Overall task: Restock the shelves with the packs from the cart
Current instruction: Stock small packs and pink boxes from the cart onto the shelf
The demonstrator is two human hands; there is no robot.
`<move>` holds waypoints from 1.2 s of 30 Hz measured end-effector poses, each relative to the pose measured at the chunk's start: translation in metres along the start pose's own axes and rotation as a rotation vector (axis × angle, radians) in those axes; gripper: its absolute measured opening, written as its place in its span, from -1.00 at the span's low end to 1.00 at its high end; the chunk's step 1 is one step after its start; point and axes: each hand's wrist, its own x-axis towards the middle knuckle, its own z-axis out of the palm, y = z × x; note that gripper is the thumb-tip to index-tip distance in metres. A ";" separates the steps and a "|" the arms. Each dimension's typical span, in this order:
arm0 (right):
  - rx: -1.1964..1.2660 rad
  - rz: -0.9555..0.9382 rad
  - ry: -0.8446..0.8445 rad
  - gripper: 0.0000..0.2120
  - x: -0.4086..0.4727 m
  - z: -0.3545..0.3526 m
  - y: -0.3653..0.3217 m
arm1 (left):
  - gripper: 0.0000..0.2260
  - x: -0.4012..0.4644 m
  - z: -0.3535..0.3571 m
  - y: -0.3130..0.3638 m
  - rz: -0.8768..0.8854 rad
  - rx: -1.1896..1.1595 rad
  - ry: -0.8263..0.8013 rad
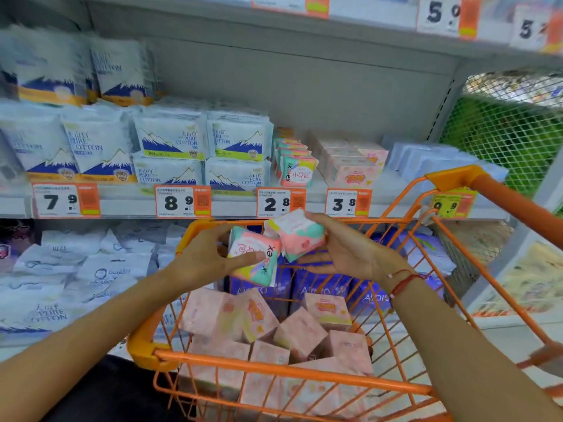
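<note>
Above the orange cart (274,365) my left hand (204,257) grips a small pink-and-teal pack (254,254) with its thumb across the front. My right hand (344,248) holds a second pink-and-teal pack (297,234), fingers curled round it, touching the first pack. On the middle shelf (231,205) a row of the same packs (297,170) stands above the 2.8 price tag (280,204). Several pink packs (268,324) lie in the cart, with purple packs (320,287) behind them.
White Pure Cotton packs (170,141) fill the shelf's left side. Pale pink boxes (350,166) and light blue packs (432,159) sit to the right. The cart handle (511,196) rises at right before a mesh panel (502,129). More white packs (76,269) fill the lower shelf.
</note>
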 end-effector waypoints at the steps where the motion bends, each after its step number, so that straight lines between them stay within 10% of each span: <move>1: 0.022 0.011 -0.013 -0.54 -0.003 0.001 -0.001 | -0.81 0.001 0.000 -0.001 -0.011 -0.025 0.026; 5: 0.121 -0.115 -0.089 -0.74 -0.011 0.003 -0.010 | -0.87 0.003 -0.001 0.007 -0.097 -0.149 0.139; 11: 0.158 -0.436 -0.081 -0.45 -0.007 0.021 -0.015 | -0.91 0.005 -0.002 0.019 -0.246 -0.352 0.192; 17: 0.215 -0.468 -0.073 -0.78 -0.016 0.032 -0.022 | -0.70 0.003 -0.004 0.022 -0.306 -0.443 0.207; 21: 0.142 -0.539 0.043 -0.44 -0.006 0.039 -0.019 | -0.71 0.004 -0.006 0.023 -0.347 -0.467 0.203; 28: -0.061 -0.478 0.025 -0.55 -0.010 0.049 -0.009 | -0.74 0.003 -0.007 0.023 -0.337 -0.401 0.088; 36: 0.420 -0.415 0.125 -0.74 -0.016 0.035 -0.019 | -0.89 0.005 -0.007 0.024 -0.332 -0.672 0.112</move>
